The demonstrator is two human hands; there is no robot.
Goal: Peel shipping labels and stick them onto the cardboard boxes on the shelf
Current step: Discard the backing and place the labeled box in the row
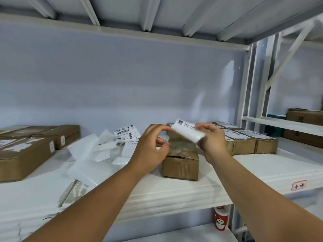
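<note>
White barcode label (187, 132) tilted in air above taped brown box (180, 163); labelled boxes (248, 142) at right.

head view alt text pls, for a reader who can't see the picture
A person holds a white shipping label over a small cardboard box on a white shelf: the right hand pinches one end, and the left hand reaches the other. Loose backing sheets lie to the left, and labelled boxes sit to the right.

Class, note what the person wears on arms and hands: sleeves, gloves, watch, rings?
Nothing worn shows. The left hand and right hand are ungloved, no rings visible; left forearm and right forearm are bare to the picture's edge: no sleeve, watch or bracelet.
</note>
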